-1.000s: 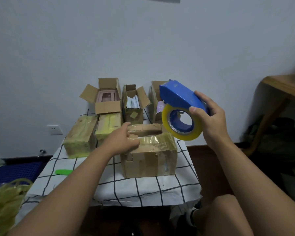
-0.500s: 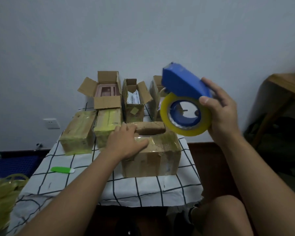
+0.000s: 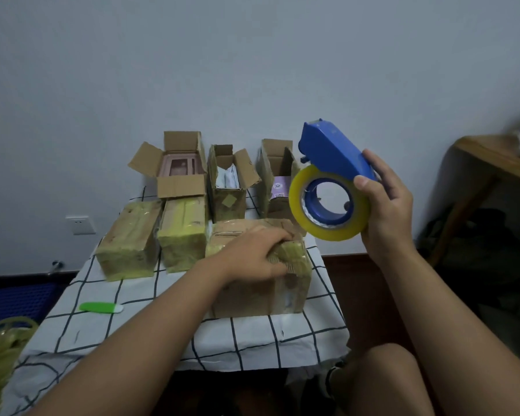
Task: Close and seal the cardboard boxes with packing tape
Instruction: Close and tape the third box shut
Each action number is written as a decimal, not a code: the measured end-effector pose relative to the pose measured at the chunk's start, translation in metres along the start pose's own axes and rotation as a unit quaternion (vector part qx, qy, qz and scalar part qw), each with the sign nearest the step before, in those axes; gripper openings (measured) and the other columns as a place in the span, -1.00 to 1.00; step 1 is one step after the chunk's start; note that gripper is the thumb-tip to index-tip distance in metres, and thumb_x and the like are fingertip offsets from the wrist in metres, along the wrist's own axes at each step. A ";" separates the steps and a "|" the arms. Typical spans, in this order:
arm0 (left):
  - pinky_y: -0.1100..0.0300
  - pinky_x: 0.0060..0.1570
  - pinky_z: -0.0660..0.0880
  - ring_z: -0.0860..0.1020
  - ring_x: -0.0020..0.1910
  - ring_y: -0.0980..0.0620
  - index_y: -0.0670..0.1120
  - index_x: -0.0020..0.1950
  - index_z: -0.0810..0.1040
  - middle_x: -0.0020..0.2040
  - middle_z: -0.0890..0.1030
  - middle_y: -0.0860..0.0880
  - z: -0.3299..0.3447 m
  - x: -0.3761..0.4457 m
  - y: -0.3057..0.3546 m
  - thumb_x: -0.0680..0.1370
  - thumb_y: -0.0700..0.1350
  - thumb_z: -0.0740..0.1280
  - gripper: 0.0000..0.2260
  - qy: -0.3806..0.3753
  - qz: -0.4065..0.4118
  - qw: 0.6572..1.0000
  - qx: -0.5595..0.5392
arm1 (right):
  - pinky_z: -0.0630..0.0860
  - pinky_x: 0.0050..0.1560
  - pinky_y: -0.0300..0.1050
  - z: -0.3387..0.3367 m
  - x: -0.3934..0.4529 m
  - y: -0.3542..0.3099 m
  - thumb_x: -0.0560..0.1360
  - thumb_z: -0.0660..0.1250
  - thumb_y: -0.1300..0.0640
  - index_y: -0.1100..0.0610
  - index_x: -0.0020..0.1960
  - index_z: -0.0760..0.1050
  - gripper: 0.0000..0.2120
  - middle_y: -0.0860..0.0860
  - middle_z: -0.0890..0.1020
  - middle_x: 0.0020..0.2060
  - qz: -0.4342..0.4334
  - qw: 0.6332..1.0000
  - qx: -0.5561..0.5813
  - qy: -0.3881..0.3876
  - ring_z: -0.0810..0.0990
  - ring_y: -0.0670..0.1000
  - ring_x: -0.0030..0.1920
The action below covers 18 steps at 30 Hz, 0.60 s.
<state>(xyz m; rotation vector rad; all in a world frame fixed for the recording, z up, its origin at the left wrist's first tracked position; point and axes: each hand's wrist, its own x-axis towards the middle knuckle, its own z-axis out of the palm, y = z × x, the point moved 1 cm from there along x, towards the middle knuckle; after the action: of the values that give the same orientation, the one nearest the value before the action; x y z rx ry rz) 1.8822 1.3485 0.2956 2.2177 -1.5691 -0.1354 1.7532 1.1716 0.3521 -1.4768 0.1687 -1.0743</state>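
Since a second earlier, left hand (image 3: 254, 256) had slid from the near box's left end across its top toward the right end; right hand (image 3: 383, 205) had raised the tape dispenser (image 3: 332, 151) and drawn it rightward, clear of the boxes. Head view: left hand lay palm-down on the near cardboard box (image 3: 261, 291), fingers curled over the taped top edge, gripping it. Box sat near the table's (image 3: 150, 319) front-right corner. Right hand held the blue dispenser in the air above and right of that box, fingers wrapped round the handle, thumb on the yellow tape roll (image 3: 329, 202). Two sealed boxes (image 3: 129, 241) (image 3: 182, 235) stood side by side mid-table, left of the near box. Three open boxes (image 3: 179, 166) (image 3: 227, 181) (image 3: 278, 175) lined the far edge. Green utility knife (image 3: 100, 307) lay near the left edge.
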 end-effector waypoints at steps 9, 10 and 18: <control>-0.02 0.27 0.36 0.42 0.29 -0.07 0.04 0.32 0.47 0.31 0.51 -0.03 0.005 0.011 -0.006 0.61 0.19 0.16 -0.63 -0.057 -0.047 0.993 0.091 | 0.61 0.08 -0.02 0.002 -0.005 0.006 0.31 0.44 -0.11 -0.10 0.27 0.53 -0.47 0.02 0.58 0.23 0.005 1.000 -0.002 -0.017 0.60 0.14 0.19; -0.04 0.33 0.30 0.40 0.34 -0.07 0.03 0.40 0.41 0.38 0.47 -0.03 0.008 0.013 -0.008 0.61 0.21 0.15 -0.56 -0.064 -0.063 0.990 0.110 | 0.61 0.05 -0.05 0.004 -0.005 0.009 0.31 0.45 -0.11 -0.10 0.27 0.53 -0.47 0.00 0.59 0.22 0.008 1.000 0.000 -0.023 0.60 0.12 0.18; -0.07 0.37 0.25 0.27 0.40 -0.09 0.06 0.47 0.32 0.43 0.37 -0.01 0.005 -0.002 -0.038 0.51 0.24 0.24 -0.43 0.123 -0.251 0.959 0.053 | 0.57 -0.01 -0.27 0.009 -0.026 0.049 0.38 0.42 0.05 -0.04 0.30 0.52 -0.53 -0.16 0.60 0.15 0.048 0.995 -0.053 -0.072 0.60 -0.14 0.12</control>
<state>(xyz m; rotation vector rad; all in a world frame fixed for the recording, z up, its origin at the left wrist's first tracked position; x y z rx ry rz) 1.9135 1.3591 0.2762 2.5583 -0.8808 0.0804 1.7686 1.1830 0.2990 -1.6190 0.1945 -0.8894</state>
